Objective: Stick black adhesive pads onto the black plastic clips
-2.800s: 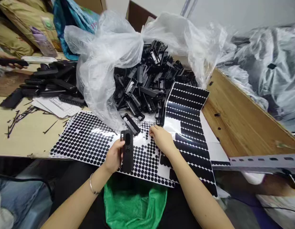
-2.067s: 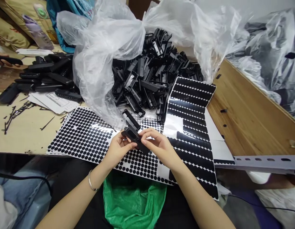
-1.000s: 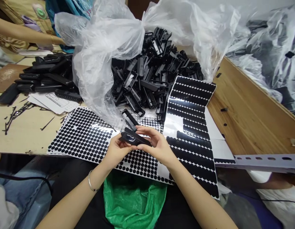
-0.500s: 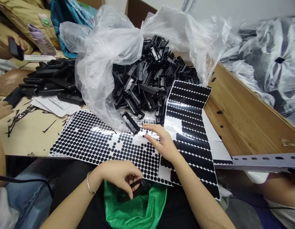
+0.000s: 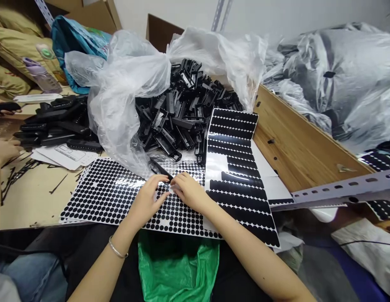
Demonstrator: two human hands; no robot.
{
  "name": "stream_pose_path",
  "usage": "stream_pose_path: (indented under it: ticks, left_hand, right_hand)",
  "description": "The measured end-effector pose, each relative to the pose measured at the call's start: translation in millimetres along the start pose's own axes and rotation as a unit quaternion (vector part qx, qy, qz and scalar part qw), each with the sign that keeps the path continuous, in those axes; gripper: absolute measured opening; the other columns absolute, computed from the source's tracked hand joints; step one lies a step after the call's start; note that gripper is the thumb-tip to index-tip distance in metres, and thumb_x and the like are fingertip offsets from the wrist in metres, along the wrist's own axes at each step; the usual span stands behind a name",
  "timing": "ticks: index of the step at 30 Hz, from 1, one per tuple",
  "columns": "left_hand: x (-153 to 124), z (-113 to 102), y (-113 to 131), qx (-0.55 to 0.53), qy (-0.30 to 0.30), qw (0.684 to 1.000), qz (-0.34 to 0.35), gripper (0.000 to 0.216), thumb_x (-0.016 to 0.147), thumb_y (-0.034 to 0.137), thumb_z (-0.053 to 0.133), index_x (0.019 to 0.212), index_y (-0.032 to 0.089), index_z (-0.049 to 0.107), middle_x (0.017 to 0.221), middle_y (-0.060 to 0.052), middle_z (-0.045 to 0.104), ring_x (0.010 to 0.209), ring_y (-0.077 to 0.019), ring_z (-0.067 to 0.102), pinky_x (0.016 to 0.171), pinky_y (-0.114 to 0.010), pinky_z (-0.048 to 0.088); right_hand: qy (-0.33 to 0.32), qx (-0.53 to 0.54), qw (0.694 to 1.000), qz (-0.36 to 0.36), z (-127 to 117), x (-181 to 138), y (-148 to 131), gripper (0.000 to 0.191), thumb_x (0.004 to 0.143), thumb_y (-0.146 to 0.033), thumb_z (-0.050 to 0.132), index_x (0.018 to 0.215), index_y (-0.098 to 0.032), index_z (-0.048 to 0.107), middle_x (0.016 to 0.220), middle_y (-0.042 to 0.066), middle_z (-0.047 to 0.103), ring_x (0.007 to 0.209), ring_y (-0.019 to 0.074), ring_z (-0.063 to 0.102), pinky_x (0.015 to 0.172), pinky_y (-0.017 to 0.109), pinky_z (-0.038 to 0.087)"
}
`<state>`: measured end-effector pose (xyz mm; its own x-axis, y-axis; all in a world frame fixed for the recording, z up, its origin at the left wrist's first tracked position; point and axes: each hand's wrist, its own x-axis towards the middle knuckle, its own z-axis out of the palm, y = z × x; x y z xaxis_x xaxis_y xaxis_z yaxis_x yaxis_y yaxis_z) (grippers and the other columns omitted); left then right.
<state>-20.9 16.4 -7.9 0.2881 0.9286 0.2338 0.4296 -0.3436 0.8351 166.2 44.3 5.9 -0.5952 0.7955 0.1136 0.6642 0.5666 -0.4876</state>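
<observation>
A long black plastic part (image 5: pixel 162 168) lies tilted on the sheet of round black stickers (image 5: pixel 103 188), its near end between my two hands. The fingertips of my left hand (image 5: pixel 147 199) are on that end from the left, with the thumb lower and apart. From the right, my right hand (image 5: pixel 190 192) has bent fingers closed at the same end; its exact grip is partly hidden. Just beyond is a heap of similar black parts (image 5: pixel 185 113) in a clear plastic bag (image 5: pixel 119 92). Below the table edge, a green bag (image 5: pixel 179 268) hangs open at my lap.
A second sheet with rows of black stickers (image 5: pixel 235 167) leans up against the heap on the right. Beside it stands a wooden board (image 5: pixel 302 147) with a perforated metal rail (image 5: pixel 346 186). At left are stacked black pieces (image 5: pixel 59 119) and another person's hand (image 5: pixel 6 151).
My left hand has come up from the green bag, where it held a black part, to the sheet. The single part on the sheet has tipped, and both hands are now at it. The view has shifted.
</observation>
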Motion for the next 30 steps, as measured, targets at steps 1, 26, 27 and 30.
stream_pose_path:
  ticks: [1,26,27,30]
  left_hand:
    - [2,0,-4,0.039,0.015,0.999,0.008,0.03,0.089,0.022,0.054,0.119,0.023,0.057,0.128,-0.011,0.06,0.122,-0.0278,0.053,0.1,-0.045,0.044]
    - [0,15,19,-0.576,0.009,0.785,-0.226,0.065,0.079,0.029,0.076,0.134,0.034,0.043,0.114,0.0,0.065,0.095,-0.0112,0.068,0.084,-0.023,0.057]
    - [-1,15,20,-0.577,-0.001,0.787,-0.218,0.063,0.08,0.027,0.075,0.135,0.035,0.045,0.116,0.0,0.064,0.095,-0.0113,0.068,0.084,-0.023,0.057]
    - [-3,17,18,-0.571,-0.04,0.792,-0.21,0.051,0.079,0.023,0.076,0.126,0.03,0.057,0.117,-0.002,0.064,0.097,-0.0134,0.068,0.087,-0.026,0.058]
  right_hand:
    - [-0.015,0.027,0.999,-0.027,-1,-3,-2,0.012,0.087,-0.01,0.059,0.09,-0.018,0.066,0.102,0.01,0.07,0.107,0.0279,0.056,0.09,0.046,0.052]
    - [0.084,0.02,0.99,0.114,-14,5,62,0.009,0.084,-0.013,0.065,0.083,-0.019,0.072,0.088,0.007,0.067,0.087,0.0241,0.057,0.08,0.042,0.049]
    - [0.085,0.026,0.989,0.116,-14,6,62,0.008,0.083,-0.013,0.066,0.08,-0.019,0.071,0.085,0.006,0.066,0.086,0.0234,0.056,0.08,0.042,0.049]
    - [0.09,0.043,0.988,0.122,-14,9,61,0.012,0.08,-0.011,0.069,0.072,-0.019,0.066,0.078,0.004,0.064,0.082,0.0223,0.055,0.08,0.041,0.047]
